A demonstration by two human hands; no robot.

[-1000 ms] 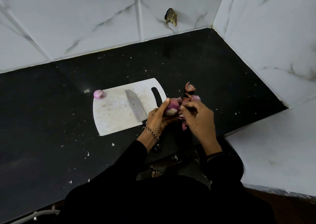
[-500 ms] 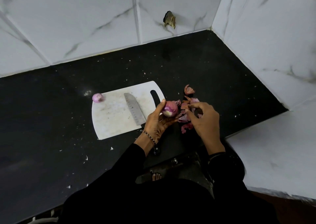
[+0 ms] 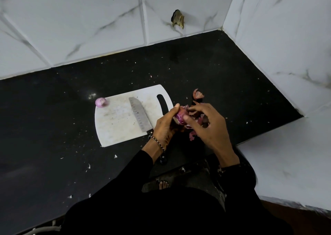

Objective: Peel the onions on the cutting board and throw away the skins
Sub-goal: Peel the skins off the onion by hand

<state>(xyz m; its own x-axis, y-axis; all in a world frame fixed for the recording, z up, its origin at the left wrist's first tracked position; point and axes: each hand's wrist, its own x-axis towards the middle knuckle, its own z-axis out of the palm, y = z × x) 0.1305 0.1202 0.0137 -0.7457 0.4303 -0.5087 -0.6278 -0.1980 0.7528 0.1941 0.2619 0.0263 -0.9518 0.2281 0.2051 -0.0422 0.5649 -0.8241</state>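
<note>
My left hand [image 3: 165, 125] grips a small purple onion [image 3: 180, 117] just off the right edge of the white cutting board [image 3: 118, 125]. My right hand [image 3: 208, 127] has its thumb and fingers pinched on the same onion's skin. A second, peeled onion [image 3: 101, 102] rests at the board's far left corner. Loose reddish skins [image 3: 198, 94] lie on the black counter right of the board, partly hidden under my right hand.
A knife [image 3: 140, 117] lies across the board, blade pointing away, its handle under my left wrist. White tiled walls close the back and right sides of the black counter [image 3: 53, 127]. Small white flecks are scattered on the counter.
My right hand moved back from the skin pile onto the onion and now pinches it. The left hand kept the onion in place.
</note>
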